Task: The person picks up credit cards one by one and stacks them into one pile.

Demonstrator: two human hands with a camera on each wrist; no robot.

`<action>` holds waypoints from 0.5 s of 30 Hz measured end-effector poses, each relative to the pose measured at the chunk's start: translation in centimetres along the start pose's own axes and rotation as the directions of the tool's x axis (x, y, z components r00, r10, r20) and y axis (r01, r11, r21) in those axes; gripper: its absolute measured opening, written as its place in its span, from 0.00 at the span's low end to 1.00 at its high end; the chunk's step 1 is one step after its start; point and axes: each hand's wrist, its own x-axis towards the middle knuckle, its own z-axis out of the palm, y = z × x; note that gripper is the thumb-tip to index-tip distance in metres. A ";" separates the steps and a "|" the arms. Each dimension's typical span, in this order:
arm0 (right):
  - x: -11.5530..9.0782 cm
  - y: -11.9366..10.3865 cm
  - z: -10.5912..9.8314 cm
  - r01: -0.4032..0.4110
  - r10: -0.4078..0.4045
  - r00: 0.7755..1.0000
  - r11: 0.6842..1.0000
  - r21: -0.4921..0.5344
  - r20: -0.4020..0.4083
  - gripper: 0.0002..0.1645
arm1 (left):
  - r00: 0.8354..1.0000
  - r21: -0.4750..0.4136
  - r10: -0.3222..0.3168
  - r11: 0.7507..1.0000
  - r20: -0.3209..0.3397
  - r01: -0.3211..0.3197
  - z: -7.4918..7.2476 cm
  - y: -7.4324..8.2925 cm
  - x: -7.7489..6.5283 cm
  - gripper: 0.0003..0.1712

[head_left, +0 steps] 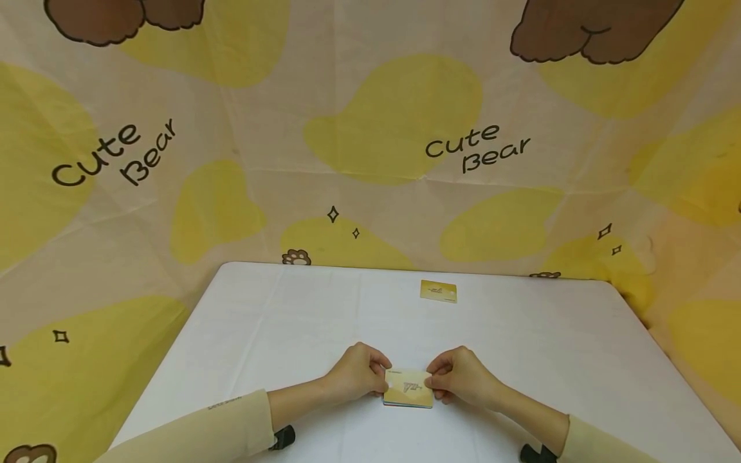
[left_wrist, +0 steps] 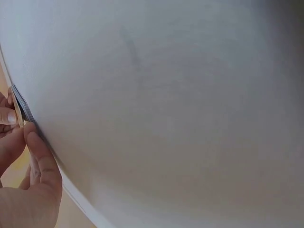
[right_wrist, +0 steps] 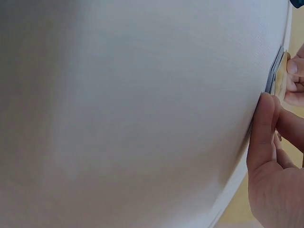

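A small stack of yellow cards (head_left: pixel 408 388) lies near the front middle of the white table, its top card printed with dark lettering. At its left edge my left hand (head_left: pixel 357 374) pinches it between thumb and fingers. My right hand (head_left: pixel 466 378) pinches the opposite edge in the same way. Seen edge-on in the left wrist view, the stack (left_wrist: pixel 23 105) shows several thin dark layers under a lighter top card. From the right wrist view, the top card seems slightly parted from the layers (right_wrist: pixel 273 71) beneath. The fingertips partly hide both short edges.
Farther back on the white table (head_left: pixel 289 321), right of its middle, a single yellow card (head_left: pixel 438 291) lies flat. Behind and beside the table hangs a yellow and cream cloth (head_left: pixel 370 148) with bear prints and lettering. The table's back edge runs along it.
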 end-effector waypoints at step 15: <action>0.1 0.1 -0.2 0.045 -0.042 0.998 0.997 -0.069 0.052 0.06 | 0.999 0.037 -0.024 0.999 0.034 0.023 -0.1 0.0 0.2 0.18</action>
